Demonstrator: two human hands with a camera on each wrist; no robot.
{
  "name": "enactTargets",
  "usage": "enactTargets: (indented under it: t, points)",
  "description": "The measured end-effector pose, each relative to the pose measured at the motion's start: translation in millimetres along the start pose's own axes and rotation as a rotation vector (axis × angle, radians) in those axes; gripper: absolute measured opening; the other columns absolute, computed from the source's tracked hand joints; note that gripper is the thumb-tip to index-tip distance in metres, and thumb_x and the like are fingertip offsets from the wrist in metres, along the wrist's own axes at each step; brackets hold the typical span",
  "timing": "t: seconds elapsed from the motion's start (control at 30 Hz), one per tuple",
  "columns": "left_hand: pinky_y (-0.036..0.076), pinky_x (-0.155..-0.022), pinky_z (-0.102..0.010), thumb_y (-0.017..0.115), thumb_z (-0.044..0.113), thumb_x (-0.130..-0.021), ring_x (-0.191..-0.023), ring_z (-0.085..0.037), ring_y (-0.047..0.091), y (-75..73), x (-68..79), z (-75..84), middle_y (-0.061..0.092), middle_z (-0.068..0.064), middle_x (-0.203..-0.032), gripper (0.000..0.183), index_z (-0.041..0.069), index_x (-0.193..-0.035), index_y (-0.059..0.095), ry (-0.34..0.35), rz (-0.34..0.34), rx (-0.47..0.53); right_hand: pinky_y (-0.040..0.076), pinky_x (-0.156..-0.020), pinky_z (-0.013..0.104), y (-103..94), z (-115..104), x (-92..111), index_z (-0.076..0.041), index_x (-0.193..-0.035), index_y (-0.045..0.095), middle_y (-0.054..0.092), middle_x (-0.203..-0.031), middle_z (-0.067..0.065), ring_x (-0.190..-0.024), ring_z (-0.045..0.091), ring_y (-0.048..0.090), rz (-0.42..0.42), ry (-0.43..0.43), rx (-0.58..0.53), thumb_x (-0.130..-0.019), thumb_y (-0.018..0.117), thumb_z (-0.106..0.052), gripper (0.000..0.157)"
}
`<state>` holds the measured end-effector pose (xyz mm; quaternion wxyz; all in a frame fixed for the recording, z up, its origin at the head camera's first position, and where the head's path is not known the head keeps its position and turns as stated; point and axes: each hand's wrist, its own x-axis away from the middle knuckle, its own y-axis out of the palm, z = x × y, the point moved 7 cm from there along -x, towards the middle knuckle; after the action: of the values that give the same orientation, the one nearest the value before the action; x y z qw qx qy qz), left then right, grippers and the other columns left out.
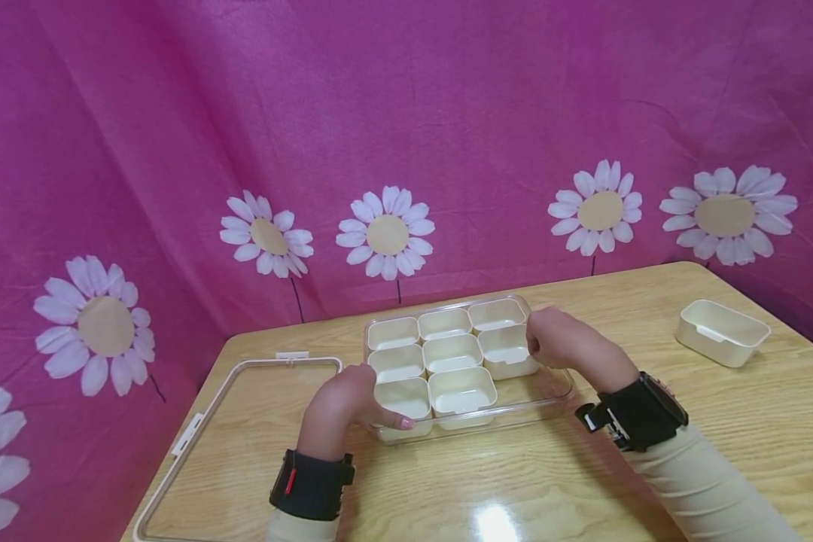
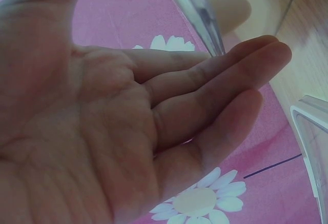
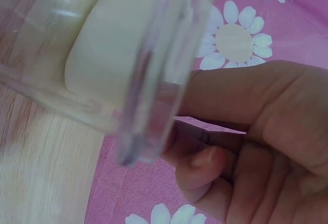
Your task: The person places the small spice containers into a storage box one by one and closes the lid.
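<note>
Several small cream bins sit in rows inside a clear plastic box. At the box's left side my left hand rests with straight fingers against the outer wall, its thumb over the front left corner. My right hand reaches over the right rim and pinches the cream bin at the right end of the middle row. In the right wrist view, the box wall partly hides the fingertips of my right hand.
A clear lid with a pale frame and side clips lies flat on the wooden table at the left. Another cream bin stands apart at the right. A pink flowered curtain hangs behind the table.
</note>
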<state>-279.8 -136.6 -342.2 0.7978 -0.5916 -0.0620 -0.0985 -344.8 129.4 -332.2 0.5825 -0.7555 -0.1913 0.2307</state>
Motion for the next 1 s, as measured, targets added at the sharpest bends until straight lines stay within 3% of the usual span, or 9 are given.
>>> enactTargets:
  t: [0.33,0.7,0.93,1.0]
  points:
    - [0.052,-0.08,-0.039,0.097,0.046,-0.062,-0.083,-0.022,0.055,1.4,0.7,-0.4,0.062,-0.012,-0.093,0.079,-0.007,-0.109,0.061,0.008,0.004,0.007,0.044,-0.054,0.029,1.5,0.4,0.2,-0.006,-0.063,0.066,0.056,-0.062,0.0,-0.059,0.015,0.049,-0.004,0.007,-0.016,-0.071,0.068,0.013,0.021]
    - [0.052,-0.079,-0.039,0.096,0.048,-0.062,-0.082,-0.022,0.055,2.4,1.9,-2.8,0.062,-0.013,-0.093,0.081,-0.008,-0.11,0.061,0.001,0.003,-0.014,0.045,-0.054,0.026,2.9,2.4,-0.3,-0.003,-0.07,0.07,0.059,-0.066,0.002,-0.059,0.015,0.053,-0.079,0.043,-0.081,-0.077,0.067,0.012,0.016]
    - [0.052,-0.08,-0.04,0.096,0.047,-0.063,-0.084,-0.023,0.055,3.5,3.1,-4.3,0.063,-0.014,-0.096,0.082,-0.008,-0.112,0.061,-0.004,0.0,0.015,0.046,-0.055,0.028,-19.5,13.4,3.4,-0.004,-0.07,0.071,0.06,-0.066,-0.001,-0.059,0.013,0.052,0.019,-0.011,-0.076,-0.081,0.069,0.004,0.013]
    - [0.052,-0.081,-0.04,0.096,0.047,-0.063,-0.084,-0.023,0.055,3.7,3.0,-4.7,0.063,-0.014,-0.098,0.083,-0.009,-0.114,0.06,-0.004,0.003,0.018,0.045,-0.057,0.03,-29.9,23.7,7.1,-0.003,-0.071,0.071,0.057,-0.065,-0.002,-0.06,0.013,0.051,0.051,0.018,-0.065,-0.084,0.07,0.0,0.013]
